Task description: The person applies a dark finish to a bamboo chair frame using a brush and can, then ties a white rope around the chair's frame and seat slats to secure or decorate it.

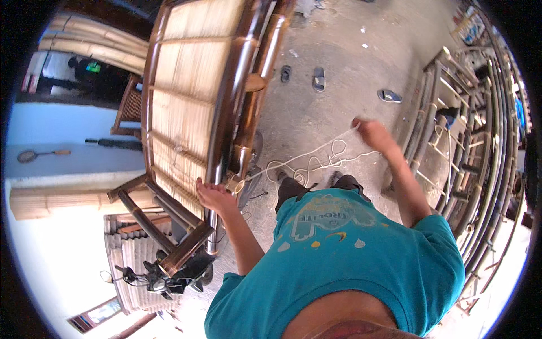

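Note:
A bamboo furniture frame (217,107) with dark glossy poles and a pale slatted panel (186,73) stands at my left. My left hand (215,198) rests against its lower pole, fingers stretched out and partly spread. Just right of those fingers, a pale cord (307,152) is looped around the frame. It runs taut across to my right hand (372,135), which is raised at the right, closed on it and slightly blurred. Slack coils of the same cord (299,172) hang and curl in front of my feet.
Sandals (319,79) lie on the concrete floor (350,62) ahead. Bamboo frames and long poles (485,152) stack along the right. A motorbike (169,277) stands at the lower left. A racket (42,153) hangs on the blue wall (68,130).

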The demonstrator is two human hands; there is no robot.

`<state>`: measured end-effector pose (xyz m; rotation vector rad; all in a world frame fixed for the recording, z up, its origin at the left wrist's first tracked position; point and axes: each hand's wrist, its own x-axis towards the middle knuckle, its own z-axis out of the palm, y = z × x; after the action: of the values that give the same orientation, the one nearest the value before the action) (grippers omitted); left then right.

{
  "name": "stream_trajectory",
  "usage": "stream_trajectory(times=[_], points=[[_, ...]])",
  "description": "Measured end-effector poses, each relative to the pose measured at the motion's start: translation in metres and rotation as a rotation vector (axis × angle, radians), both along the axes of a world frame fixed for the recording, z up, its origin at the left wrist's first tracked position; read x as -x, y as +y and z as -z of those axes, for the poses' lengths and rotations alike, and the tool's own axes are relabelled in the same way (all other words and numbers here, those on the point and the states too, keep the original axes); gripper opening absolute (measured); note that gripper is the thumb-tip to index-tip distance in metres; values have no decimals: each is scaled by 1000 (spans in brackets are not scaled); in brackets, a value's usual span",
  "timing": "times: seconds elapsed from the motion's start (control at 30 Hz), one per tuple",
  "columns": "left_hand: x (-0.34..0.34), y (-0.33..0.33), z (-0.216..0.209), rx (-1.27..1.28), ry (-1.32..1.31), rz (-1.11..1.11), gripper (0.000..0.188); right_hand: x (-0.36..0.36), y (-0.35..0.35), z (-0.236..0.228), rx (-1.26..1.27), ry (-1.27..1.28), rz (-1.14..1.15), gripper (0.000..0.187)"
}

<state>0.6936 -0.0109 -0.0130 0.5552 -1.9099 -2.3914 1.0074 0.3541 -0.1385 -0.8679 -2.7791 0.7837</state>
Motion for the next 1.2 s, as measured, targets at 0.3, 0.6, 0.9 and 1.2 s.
stream_trajectory(times=[0.3, 0.6, 0.9, 1.2], points=[[-72, 35, 118, 519, 293, 84, 34, -73, 150, -117, -192, 773, 760, 26], [-132, 109, 236, 326, -225, -41, 45, 35, 162, -22, -65, -129, -194, 31], [-154, 192, 348, 153, -879, -13, 52, 30, 364, 64, 459, -133, -243, 49], [-71, 409, 349, 119, -952, 11, 59, -297, 535, 371, 235, -348, 794, 38]])
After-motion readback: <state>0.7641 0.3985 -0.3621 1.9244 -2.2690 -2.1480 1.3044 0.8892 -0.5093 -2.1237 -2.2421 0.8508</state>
